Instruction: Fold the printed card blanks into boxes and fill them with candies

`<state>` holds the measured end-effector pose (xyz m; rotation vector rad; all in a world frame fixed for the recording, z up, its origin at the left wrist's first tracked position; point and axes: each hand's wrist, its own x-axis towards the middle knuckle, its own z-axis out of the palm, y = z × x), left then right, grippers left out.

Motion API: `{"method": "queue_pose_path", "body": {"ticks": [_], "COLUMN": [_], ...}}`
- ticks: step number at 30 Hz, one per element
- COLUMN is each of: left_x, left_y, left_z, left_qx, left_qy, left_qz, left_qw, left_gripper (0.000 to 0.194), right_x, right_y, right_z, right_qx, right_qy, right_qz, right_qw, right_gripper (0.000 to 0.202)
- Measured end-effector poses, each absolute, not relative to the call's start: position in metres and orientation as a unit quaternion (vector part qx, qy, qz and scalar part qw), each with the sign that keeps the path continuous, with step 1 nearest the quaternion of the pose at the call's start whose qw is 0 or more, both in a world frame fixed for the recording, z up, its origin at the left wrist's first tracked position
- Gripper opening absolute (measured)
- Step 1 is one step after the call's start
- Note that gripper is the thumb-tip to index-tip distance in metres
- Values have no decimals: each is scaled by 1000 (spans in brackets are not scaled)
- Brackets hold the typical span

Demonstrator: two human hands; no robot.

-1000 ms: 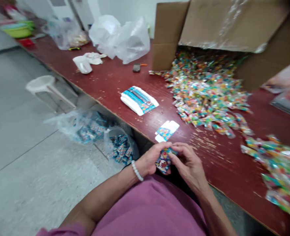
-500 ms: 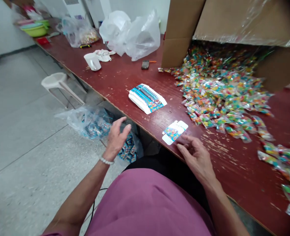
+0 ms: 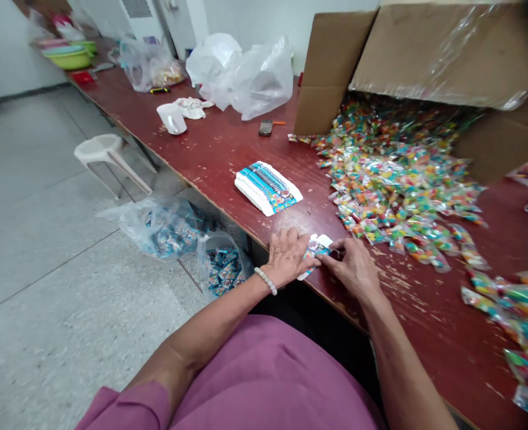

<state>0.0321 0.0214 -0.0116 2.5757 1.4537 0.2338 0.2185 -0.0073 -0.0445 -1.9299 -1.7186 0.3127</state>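
Observation:
A small flat carton [image 3: 323, 243], white with a blue and multicoloured print, lies near the table's front edge, partly hidden by my hands. My left hand [image 3: 288, 255] rests on its left side, fingers stretched out and thumb over the print. At the right edge of the carton, my right hand [image 3: 352, 266] is pinching it between thumb and fingers. Just beyond my hands is a fanned stack of the same printed cartons [image 3: 269, 187].
Wrapped candies [image 3: 393, 185] spill from a cardboard box [image 3: 329, 71] on the right. Farther back are a white mug [image 3: 171, 118], a phone [image 3: 266, 127] and plastic bags [image 3: 250, 77]. On the floor stand bags of filled packs [image 3: 223, 269] and a white stool [image 3: 103, 149].
My left hand has moved right from beyond the table edge onto the carton. The right hand has closed on the carton's right edge. The view has shifted slightly.

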Motion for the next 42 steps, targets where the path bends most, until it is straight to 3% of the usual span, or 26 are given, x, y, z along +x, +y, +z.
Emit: {"method": "queue_pose_path", "body": {"ticks": [4, 9, 12, 15, 18, 22, 26, 30, 34, 42], "left_x": [32, 35, 32, 24, 15, 10, 13, 14, 14, 24], "left_y": [19, 19, 23, 25, 23, 13, 5, 2, -1, -15], "left_z": [-9, -5, 2, 13, 26, 36, 34, 27, 28, 39], "left_qx": [862, 843, 813, 740, 586, 405, 366, 443, 478, 492], "left_qy": [491, 514, 529, 477, 316, 165, 169, 212, 219, 304], "left_qz": [93, 96, 153, 213, 136, 42, 44, 70, 82, 151], "left_qw": [89, 125, 187, 424, 734, 898, 914, 869, 846, 801], "left_gripper": [57, 59, 59, 49, 47, 57, 47, 40, 40, 28], "right_x": [213, 213, 214, 212, 210, 207, 203, 196, 192, 194], "right_y": [-9, -9, -11, -18, -31, -48, -58, -64, -66, -67], "right_z": [-39, -34, -28, -17, -1, 16, 22, 27, 33, 31], "right_qx": [-718, -686, -643, -583, -564, -570, -547, -527, -492, -485], "right_qy": [-582, -555, -492, -449, -482, -568, -629, -570, -486, -463], "right_qz": [186, 237, 300, 357, 325, 228, 192, 309, 415, 412], "right_qw": [334, 408, 505, 575, 586, 548, 517, 549, 591, 618], "right_gripper": [20, 27, 28, 26, 16, 6, 7, 7, 20, 19]}}
